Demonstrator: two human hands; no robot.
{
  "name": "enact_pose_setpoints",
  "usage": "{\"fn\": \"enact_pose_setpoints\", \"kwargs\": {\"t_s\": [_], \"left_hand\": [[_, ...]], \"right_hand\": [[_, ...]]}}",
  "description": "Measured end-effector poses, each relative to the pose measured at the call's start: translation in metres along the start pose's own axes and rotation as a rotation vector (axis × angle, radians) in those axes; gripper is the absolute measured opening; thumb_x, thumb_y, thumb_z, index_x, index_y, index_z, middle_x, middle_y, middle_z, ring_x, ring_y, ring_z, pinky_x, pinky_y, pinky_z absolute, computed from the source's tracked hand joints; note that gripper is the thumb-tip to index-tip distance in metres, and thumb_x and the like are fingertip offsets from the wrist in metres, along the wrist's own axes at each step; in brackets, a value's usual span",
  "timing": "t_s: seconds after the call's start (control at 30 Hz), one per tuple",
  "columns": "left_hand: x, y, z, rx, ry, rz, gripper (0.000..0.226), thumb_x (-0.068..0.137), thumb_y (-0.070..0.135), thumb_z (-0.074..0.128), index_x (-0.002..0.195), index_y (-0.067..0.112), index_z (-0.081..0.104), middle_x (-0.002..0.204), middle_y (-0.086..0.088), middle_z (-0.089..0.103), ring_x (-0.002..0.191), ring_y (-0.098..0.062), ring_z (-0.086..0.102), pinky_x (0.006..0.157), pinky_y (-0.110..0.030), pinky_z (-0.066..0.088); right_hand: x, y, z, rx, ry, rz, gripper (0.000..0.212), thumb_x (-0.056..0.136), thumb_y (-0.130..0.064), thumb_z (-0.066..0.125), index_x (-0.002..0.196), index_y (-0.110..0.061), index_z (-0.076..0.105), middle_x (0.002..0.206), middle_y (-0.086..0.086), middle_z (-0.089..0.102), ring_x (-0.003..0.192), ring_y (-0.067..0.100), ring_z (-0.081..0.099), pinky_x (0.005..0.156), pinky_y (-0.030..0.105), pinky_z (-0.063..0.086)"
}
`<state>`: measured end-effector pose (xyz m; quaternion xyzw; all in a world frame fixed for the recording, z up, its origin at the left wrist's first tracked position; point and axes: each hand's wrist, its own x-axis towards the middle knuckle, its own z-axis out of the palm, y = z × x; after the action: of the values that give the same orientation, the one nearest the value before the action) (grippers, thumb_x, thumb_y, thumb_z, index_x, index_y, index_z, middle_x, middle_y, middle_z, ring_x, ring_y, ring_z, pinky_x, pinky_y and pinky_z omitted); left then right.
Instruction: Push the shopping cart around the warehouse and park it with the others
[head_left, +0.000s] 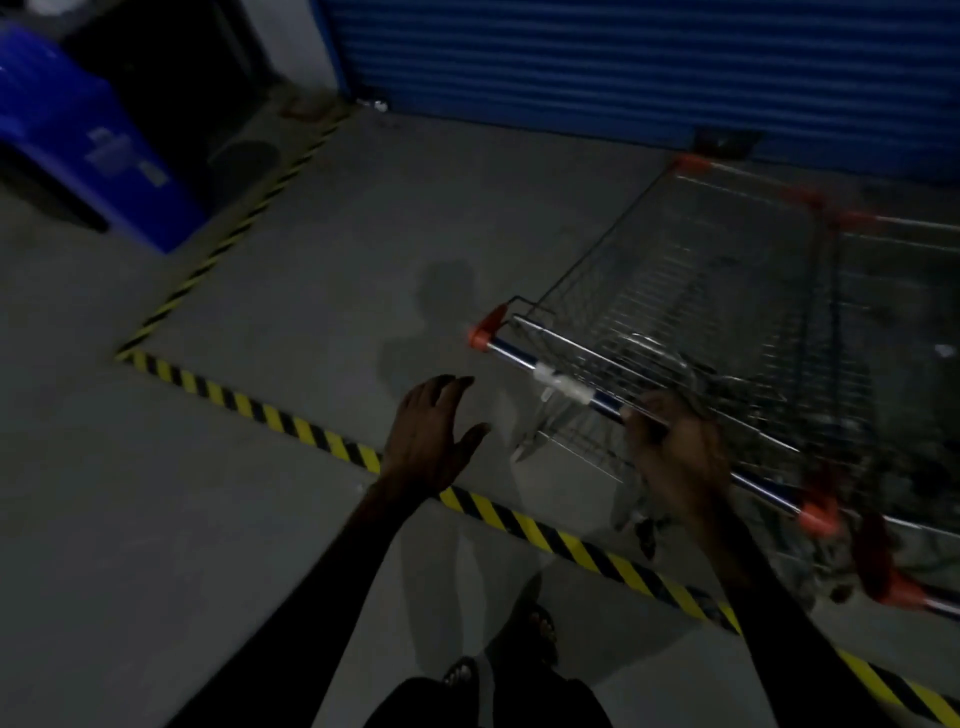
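sandalled feet (498, 654) at bottom centre, standing on grey concrete floor (311, 260), dark sleeves running up from both lower corners. left hand (431, 431) hangs free over the floor, fingers spread and straight, thumb out, holding nothing, well left of the cart handle. right hand (670, 457) is wrapped round the handle bar (550, 382) of the shopping cart (701, 322), fingers curled over the bar right of its middle; the hand is motion-blurred, so exact finger placement is unclear. handle bar is blue and chrome with orange end caps, and a white clip or tag sits on it near the middle. shopping cart is a wire basket type, sitting right of centre inside the zone marked by yellow-black hazard tape (291, 423), nose pointing toward the blue roller shutter (649, 67) at the back. second cart (893, 291) stands just beside it on the right, same orange corner trim, partly cut off by the frame edge; whether the two baskets touch is not clear in the dim light. hazard tape runs diagonally across the floor under both arms and turns up toward the shutter on the left. blue bin (88, 135) stands at far left outside the tape line. lighting is low, and shadows of the person fall on the floor ahead of the left hand.
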<state>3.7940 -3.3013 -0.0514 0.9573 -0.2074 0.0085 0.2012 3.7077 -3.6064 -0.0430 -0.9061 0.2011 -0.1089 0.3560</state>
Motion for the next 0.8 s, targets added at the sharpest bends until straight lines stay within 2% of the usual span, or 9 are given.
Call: {"fn": "enact_pose_setpoints", "kwargs": {"t_s": [0.1, 0.17, 0.27, 0.37, 0.53, 0.67, 0.8], "left_hand": [[-0.046, -0.022, -0.015, -0.021, 0.024, -0.151, 0.067, 0.099, 0.058, 0.056, 0.152, 0.017, 0.05, 0.146, -0.01, 0.056, 0.133, -0.033, 0.053, 0.108, -0.047, 0.048], [-0.077, -0.033, -0.026, -0.029, 0.047, -0.255, 0.066, 0.099, 0.058, 0.055, 0.151, 0.018, 0.05, 0.145, -0.008, 0.058, 0.131, -0.032, 0.055, 0.104, -0.048, 0.051], [-0.121, -0.046, -0.045, -0.027, 0.095, -0.387, 0.061, 0.102, 0.052, 0.061, 0.151, 0.017, 0.052, 0.144, -0.007, 0.06, 0.131, -0.03, 0.055, 0.104, -0.048, 0.051], [-0.164, -0.057, -0.069, -0.017, 0.16, -0.529, 0.058, 0.103, 0.047, 0.066, 0.15, 0.015, 0.054, 0.146, -0.006, 0.061, 0.133, -0.029, 0.054, 0.108, -0.047, 0.049], [-0.232, -0.074, -0.1, 0.008, 0.276, -0.748, 0.054, 0.104, 0.048, 0.063, 0.149, 0.02, 0.054, 0.144, -0.004, 0.062, 0.129, -0.028, 0.058, 0.104, -0.048, 0.051], [-0.284, -0.081, -0.119, 0.025, 0.379, -0.88, 0.053, 0.104, 0.047, 0.063, 0.148, 0.02, 0.055, 0.142, -0.004, 0.063, 0.129, -0.028, 0.057, 0.102, -0.048, 0.05], [-0.332, -0.089, -0.136, 0.019, 0.446, -0.981, 0.055, 0.103, 0.053, 0.058, 0.148, 0.02, 0.056, 0.143, -0.003, 0.063, 0.129, -0.028, 0.058, 0.102, -0.047, 0.05]], "right_hand": [[-0.01, -0.03, 0.025, 0.012, 0.066, -0.121, 0.022, 0.094, -0.04, 0.064, 0.107, -0.023, 0.072, 0.11, 0.003, 0.068, 0.102, 0.031, 0.065, 0.088, 0.046, 0.053], [-0.017, -0.05, 0.044, 0.03, 0.0, -0.15, 0.015, 0.095, -0.032, 0.069, 0.108, -0.024, 0.071, 0.114, 0.002, 0.067, 0.106, 0.032, 0.064, 0.092, 0.054, 0.052], [-0.029, -0.079, 0.076, 0.048, -0.068, -0.284, 0.02, 0.095, -0.034, 0.067, 0.105, -0.018, 0.073, 0.106, 0.003, 0.072, 0.1, 0.03, 0.067, 0.086, 0.052, 0.054], [-0.048, -0.112, 0.109, 0.131, -0.209, -0.343, 0.017, 0.096, -0.034, 0.069, 0.104, -0.019, 0.07, 0.101, -0.001, 0.073, 0.093, 0.025, 0.071, 0.077, 0.051, 0.057], [-0.089, -0.161, 0.147, 0.174, -0.412, -0.504, 0.013, 0.096, -0.025, 0.075, 0.106, -0.019, 0.07, 0.104, -0.003, 0.072, 0.098, 0.021, 0.068, 0.081, 0.048, 0.057], [-0.121, -0.19, 0.169, 0.15, -0.538, -0.634, 0.02, 0.099, -0.032, 0.073, 0.115, -0.021, 0.07, 0.114, -0.004, 0.071, 0.104, 0.018, 0.068, 0.081, 0.044, 0.058], [-0.154, -0.226, 0.187, 0.11, -0.667, -0.724, 0.027, 0.099, -0.036, 0.073, 0.121, -0.02, 0.07, 0.12, -0.001, 0.072, 0.108, 0.024, 0.068, 0.087, 0.044, 0.058]]}}
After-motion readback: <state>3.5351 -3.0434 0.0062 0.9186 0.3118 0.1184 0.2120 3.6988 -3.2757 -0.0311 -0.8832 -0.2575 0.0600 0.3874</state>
